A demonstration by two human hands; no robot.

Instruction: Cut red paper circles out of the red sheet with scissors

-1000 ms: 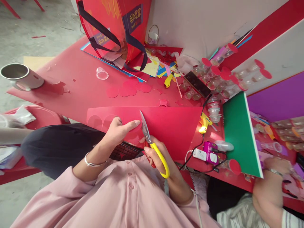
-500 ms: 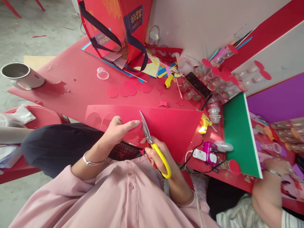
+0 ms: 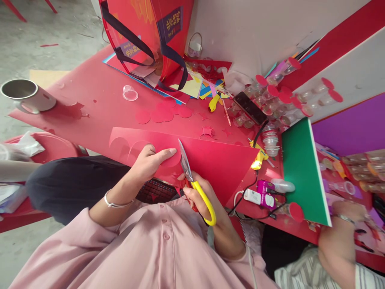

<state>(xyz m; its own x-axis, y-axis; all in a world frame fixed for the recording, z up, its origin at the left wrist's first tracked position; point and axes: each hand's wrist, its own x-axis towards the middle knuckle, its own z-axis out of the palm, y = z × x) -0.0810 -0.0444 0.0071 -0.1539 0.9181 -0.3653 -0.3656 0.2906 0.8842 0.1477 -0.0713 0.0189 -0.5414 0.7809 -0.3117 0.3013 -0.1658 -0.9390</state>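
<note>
My left hand (image 3: 150, 162) pinches the near edge of a large red paper sheet (image 3: 216, 160), thumb lying over a partly cut round piece. My right hand (image 3: 200, 196) is closed round the yellow handles of scissors (image 3: 189, 176), whose blades point up into the sheet right beside my left thumb. The sheet's left end shows curved cut-outs. Several red paper discs (image 3: 162, 113) lie on the red table (image 3: 90, 108) beyond the sheet.
A red gift bag (image 3: 144, 36) stands at the back. A metal mug (image 3: 25, 95) sits at the table's left corner, a clear cup (image 3: 130, 93) near the discs. A phone (image 3: 250, 106), glue gun (image 3: 259, 157), green board (image 3: 303, 172) and another person's hand (image 3: 343, 228) are on the right.
The red sheet has turned slightly, its right end tilting down and its left end rising. The scissors have cut a little further along the curve. Both hands stay in place.
</note>
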